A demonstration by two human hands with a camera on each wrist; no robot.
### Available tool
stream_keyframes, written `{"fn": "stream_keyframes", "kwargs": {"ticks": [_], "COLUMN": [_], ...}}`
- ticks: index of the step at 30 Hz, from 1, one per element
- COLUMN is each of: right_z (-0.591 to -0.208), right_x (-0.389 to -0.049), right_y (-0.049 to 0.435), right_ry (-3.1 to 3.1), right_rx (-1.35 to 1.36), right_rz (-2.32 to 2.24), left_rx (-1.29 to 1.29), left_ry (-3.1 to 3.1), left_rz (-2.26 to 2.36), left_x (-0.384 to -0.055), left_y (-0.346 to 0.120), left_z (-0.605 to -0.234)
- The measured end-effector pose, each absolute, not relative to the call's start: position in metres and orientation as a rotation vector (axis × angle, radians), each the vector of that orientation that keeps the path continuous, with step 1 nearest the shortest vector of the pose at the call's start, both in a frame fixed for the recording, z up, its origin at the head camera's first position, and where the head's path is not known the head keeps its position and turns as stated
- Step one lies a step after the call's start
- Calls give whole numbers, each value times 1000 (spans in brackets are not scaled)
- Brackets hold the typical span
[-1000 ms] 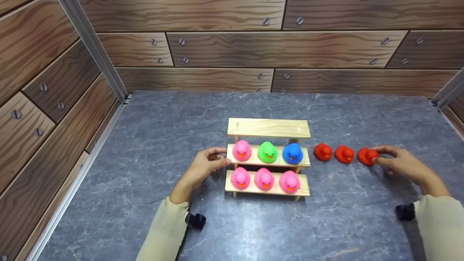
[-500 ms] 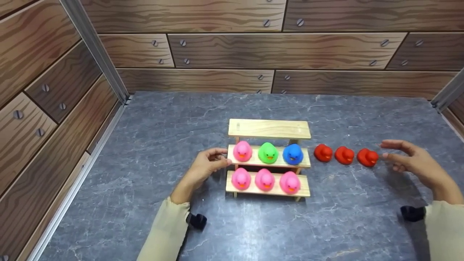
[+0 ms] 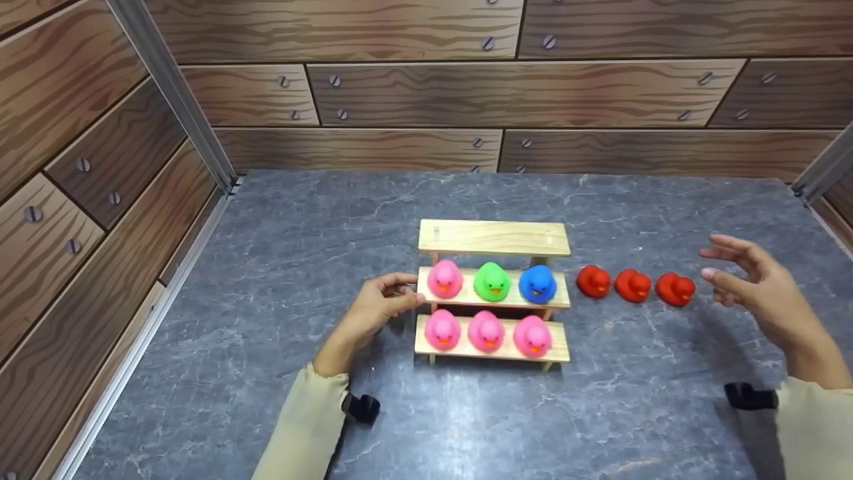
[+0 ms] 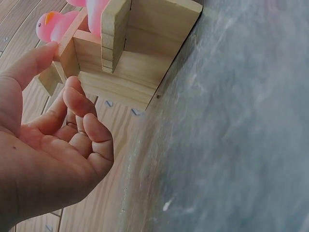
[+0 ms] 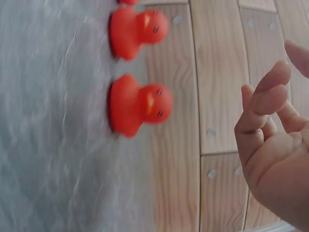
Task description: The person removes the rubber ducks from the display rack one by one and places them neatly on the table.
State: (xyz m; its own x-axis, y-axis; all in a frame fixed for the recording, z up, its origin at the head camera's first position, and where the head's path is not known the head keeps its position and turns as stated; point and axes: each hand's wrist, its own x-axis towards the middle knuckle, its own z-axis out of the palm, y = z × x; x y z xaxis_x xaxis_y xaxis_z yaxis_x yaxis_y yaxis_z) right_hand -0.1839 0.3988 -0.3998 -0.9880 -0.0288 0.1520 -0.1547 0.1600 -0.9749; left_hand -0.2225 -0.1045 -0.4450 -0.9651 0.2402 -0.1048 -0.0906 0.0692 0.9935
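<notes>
A three-step wooden display stand (image 3: 493, 237) stands mid-table. My left hand (image 3: 376, 303) holds the left end of its middle step between thumb and index finger, the other fingers curled in. On that step sit a pink rubber duck (image 3: 444, 279), a green duck (image 3: 492, 281) and a blue duck (image 3: 537, 284). Three pink ducks (image 3: 486, 331) line the lowest step. To the right, a row of three red ducks (image 3: 632, 285) rests on the table. My right hand (image 3: 760, 287) hovers right of the last red duck (image 5: 128, 106), its fingers loosely bent and holding nothing.
The stand's top step bears no ducks. A wood-print wall (image 3: 400, 93) rises behind the grey marbled table (image 3: 300, 227), and another wood-print panel (image 3: 100, 173) closes the left side. Black wrist cameras (image 3: 362, 408) sit at both cuffs.
My right hand has let go of the rightmost red duck, drawn off to the right and lifted slightly. The left hand and the stand keep their places.
</notes>
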Motion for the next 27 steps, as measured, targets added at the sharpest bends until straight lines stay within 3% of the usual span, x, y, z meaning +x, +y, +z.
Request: {"fn": "stream_keyframes", "kwargs": {"ticks": [11, 27], "right_z": [-387, -389], "right_x": [-173, -167], "right_y": [343, 259], "right_ry": [-2205, -2559], "right_rx": [275, 294], "right_rz": [2092, 1681], "left_rx": [127, 93], "left_ry": [2130, 2139], "left_rz": [1982, 1982], "left_x": [-221, -221], "left_y": [-103, -103], "left_z": [-444, -444]}}
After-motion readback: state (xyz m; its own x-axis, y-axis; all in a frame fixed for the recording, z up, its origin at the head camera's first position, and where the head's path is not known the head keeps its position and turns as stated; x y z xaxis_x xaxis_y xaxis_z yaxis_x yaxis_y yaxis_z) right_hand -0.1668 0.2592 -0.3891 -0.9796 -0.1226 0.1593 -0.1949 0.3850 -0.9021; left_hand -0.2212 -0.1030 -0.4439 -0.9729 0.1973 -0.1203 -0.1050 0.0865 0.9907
